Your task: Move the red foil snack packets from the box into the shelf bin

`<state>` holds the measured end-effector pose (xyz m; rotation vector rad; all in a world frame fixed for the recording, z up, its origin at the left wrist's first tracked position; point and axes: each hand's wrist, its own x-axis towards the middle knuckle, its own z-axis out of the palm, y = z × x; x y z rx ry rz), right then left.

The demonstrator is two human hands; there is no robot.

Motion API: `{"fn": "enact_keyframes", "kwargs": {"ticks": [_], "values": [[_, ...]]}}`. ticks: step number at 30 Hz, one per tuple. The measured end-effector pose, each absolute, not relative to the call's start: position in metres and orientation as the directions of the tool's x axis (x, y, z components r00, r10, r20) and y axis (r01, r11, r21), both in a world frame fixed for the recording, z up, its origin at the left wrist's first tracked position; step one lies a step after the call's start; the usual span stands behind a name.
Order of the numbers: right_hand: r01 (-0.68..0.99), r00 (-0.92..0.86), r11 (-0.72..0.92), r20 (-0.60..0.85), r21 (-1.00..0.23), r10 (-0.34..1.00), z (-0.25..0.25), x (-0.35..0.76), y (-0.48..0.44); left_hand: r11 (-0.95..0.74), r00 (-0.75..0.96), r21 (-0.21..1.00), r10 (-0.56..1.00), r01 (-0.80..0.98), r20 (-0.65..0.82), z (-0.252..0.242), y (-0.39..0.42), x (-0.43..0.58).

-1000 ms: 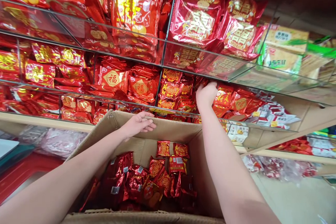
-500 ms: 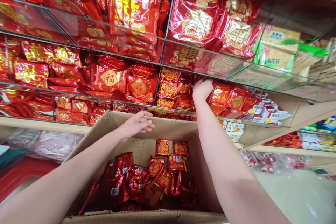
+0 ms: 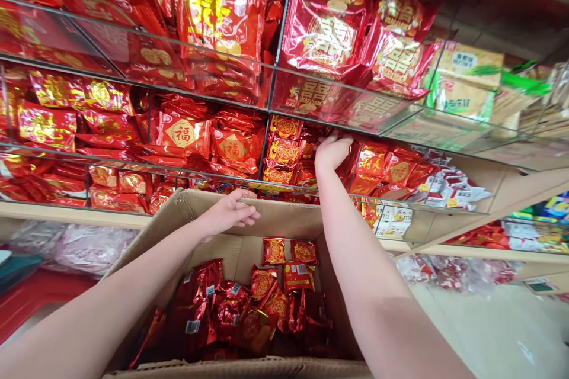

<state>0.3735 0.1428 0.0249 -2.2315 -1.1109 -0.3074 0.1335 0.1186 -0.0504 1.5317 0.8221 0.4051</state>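
Note:
My right hand [image 3: 334, 151] reaches into a compartment of the middle shelf, beside a stack of small red-and-gold snack packets [image 3: 284, 151]. Its fingertips are hidden among the packets, so what they touch does not show. Over the far wall of a cardboard box [image 3: 288, 218] hovers my left hand [image 3: 232, 210], fingers loosely apart with nothing in them. Inside the box, loose red packets [image 3: 264, 282] lie in a heap, some with white barcode labels up. Two of them rest side by side near the far wall.
Clear dividers [image 3: 213, 54] edge the shelf tiers. Larger red bags [image 3: 326, 29] stand on the upper tier, green-and-beige packs [image 3: 466, 71] at right. Red packets with a gold diamond [image 3: 183, 132] fill the neighbouring compartment. Plastic-wrapped goods [image 3: 95, 246] lie under the shelf at left.
My right hand has shifted slightly left, towards the stacked packets in the compartment. My left hand stays over the box, and the packets in the box look the same.

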Motion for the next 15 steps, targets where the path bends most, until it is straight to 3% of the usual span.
{"fn": "enact_keyframes", "kwargs": {"ticks": [3, 7, 11, 13, 15], "values": [[0.617, 0.776, -0.438, 0.413, -0.654, 0.476, 0.023, 0.376, 0.135, -0.12, 0.713, 0.949, 0.689, 0.292, -0.132, -0.052, 0.116, 0.134], [0.536, 0.825, -0.384, 0.37, -0.752, 0.428, 0.021, 0.38, 0.128, -0.547, 0.738, 0.783, 0.652, 0.297, 0.175, -0.037, 0.1, 0.14], [0.52, 0.817, -0.327, 0.35, -0.789, 0.458, 0.024, 0.388, 0.126, -0.929, 0.762, 0.333, 0.332, 0.162, 0.555, 0.003, 0.091, 0.171], [0.518, 0.798, -0.292, 0.331, -0.804, 0.504, 0.025, 0.392, 0.125, -0.972, 0.8, 0.123, 0.234, 0.2, 0.552, 0.024, 0.096, 0.199], [0.505, 0.781, -0.238, 0.322, -0.829, 0.535, 0.025, 0.396, 0.124, -0.966, 0.869, -0.054, 0.201, 0.252, 0.452, 0.042, 0.107, 0.23]]}}
